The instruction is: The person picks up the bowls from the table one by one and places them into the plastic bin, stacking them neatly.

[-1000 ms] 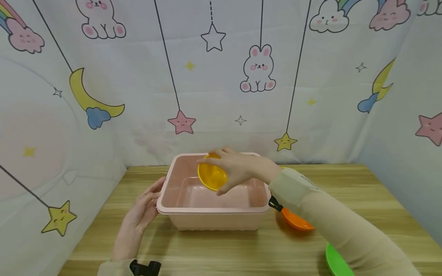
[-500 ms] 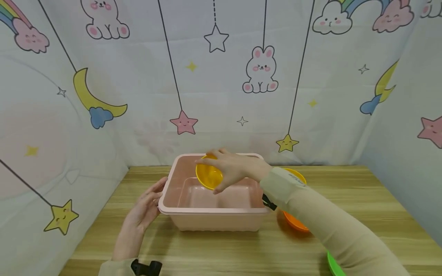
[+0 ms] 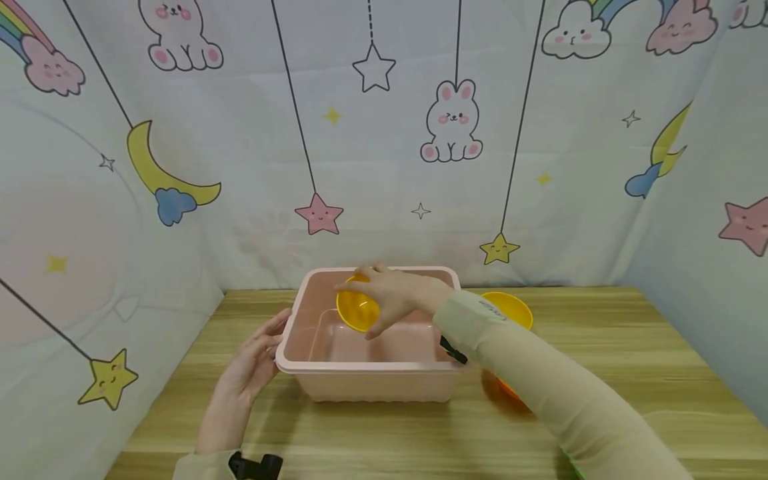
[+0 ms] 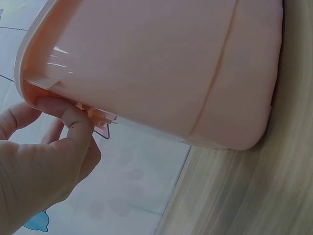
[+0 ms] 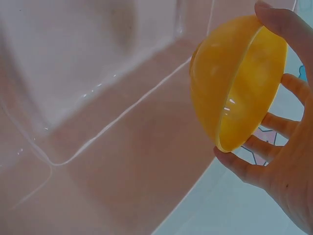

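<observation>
Right fingers [image 5: 244,169] hold a yellow bowl [image 5: 237,85] over the open basin [image 3: 372,387]; left fingers [image 4: 74,120] apparently grip its rim [image 3: 372,366].

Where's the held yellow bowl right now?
In the head view, the yellow bowl is just below and left of centre, tilted in the right hand over the pink basin; in the right wrist view, it is at upper right.

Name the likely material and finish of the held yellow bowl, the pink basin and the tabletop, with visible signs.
Held yellow bowl: probably glossy plastic; bright highlights.
Pink basin: likely smooth, shiny plastic; glints and moulded rim.
Tabletop: wood or wood-look laminate, seemingly smooth; streaky grain shows.
</observation>
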